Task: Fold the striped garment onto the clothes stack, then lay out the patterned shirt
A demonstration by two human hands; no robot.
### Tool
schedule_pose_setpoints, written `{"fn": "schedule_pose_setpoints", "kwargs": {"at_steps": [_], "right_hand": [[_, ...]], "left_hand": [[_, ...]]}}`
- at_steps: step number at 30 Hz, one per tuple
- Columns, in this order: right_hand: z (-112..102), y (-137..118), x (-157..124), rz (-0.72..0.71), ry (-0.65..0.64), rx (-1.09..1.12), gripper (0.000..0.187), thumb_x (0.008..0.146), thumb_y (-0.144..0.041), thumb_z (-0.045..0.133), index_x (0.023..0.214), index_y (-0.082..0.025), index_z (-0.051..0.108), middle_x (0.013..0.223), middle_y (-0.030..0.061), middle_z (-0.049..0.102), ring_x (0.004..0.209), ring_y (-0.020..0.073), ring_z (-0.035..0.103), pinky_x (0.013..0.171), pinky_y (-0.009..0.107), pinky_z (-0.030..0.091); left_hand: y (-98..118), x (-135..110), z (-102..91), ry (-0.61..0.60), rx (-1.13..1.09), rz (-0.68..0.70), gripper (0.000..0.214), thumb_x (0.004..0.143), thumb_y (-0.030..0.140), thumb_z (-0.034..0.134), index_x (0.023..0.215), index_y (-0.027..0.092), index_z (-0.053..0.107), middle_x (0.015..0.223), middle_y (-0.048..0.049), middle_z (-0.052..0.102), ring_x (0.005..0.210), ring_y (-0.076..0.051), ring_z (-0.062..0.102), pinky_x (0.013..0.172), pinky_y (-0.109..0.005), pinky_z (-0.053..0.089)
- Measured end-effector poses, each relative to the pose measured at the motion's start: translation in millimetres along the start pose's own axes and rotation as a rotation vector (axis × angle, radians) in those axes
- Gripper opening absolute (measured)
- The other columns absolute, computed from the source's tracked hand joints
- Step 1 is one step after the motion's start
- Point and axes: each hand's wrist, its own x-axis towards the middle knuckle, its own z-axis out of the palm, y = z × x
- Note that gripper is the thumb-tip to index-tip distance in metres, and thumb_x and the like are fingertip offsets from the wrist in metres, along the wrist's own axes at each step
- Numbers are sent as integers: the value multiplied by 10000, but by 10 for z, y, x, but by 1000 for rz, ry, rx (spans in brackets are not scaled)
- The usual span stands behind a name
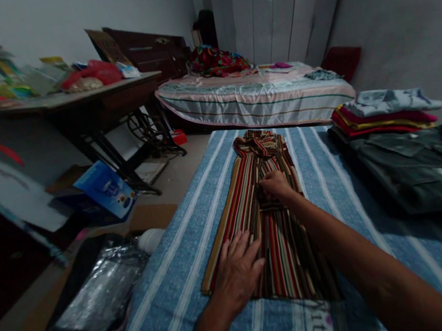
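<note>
A striped garment (230, 215) in red, brown, tan and black lies lengthwise on the blue and white striped bed sheet (176, 299). Its far end is bunched near the collar, and its exact kind is hard to tell. My left hand (239, 270) rests flat on the near left part of the cloth, fingers spread. Farther up, my right hand (275, 184) is closed on the garment's middle, where a fold shows beneath it. The fingertips of that hand are partly hidden.
Folded clothes (387, 116) and a dark green jacket (430, 163) are stacked at right. Another bed (255, 96) stands beyond. A sewing machine table (105, 89) holds clutter at left. Below it are a blue box (108, 191) and a plastic-wrapped bundle (101, 289).
</note>
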Motion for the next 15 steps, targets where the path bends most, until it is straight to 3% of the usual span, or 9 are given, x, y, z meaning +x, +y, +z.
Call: {"fn": "schedule_pose_setpoints", "kwargs": {"at_steps": [4, 9, 15], "right_hand": [[-147, 150, -383, -136, 14, -30, 126, 838, -236, 548, 783, -149, 620, 516, -34, 549, 437, 84, 513, 435, 173, 345], [-230, 512, -1160, -318, -28, -83, 103, 809, -243, 567, 753, -183, 629, 641, -14, 593, 622, 128, 565, 556, 201, 391], [-87, 898, -1937, -755, 89, -331, 209, 904, -236, 436, 744, -196, 565, 681, 11, 578, 616, 132, 539, 580, 233, 366]], "left_hand": [[-80, -91, 8, 156, -139, 37, 304, 900, 223, 442, 1147, 169, 612, 1267, -109, 596, 1237, -235, 496, 1044, -461, 415], [-126, -312, -93, 318, -185, 53, 289, 909, 186, 411, 1086, 132, 633, 1167, -116, 651, 1170, -202, 559, 1010, -373, 477], [-119, -620, -167, 470, -85, 50, 233, 899, 167, 450, 1034, 149, 639, 1099, -101, 680, 1097, -203, 610, 955, -358, 525]]}}
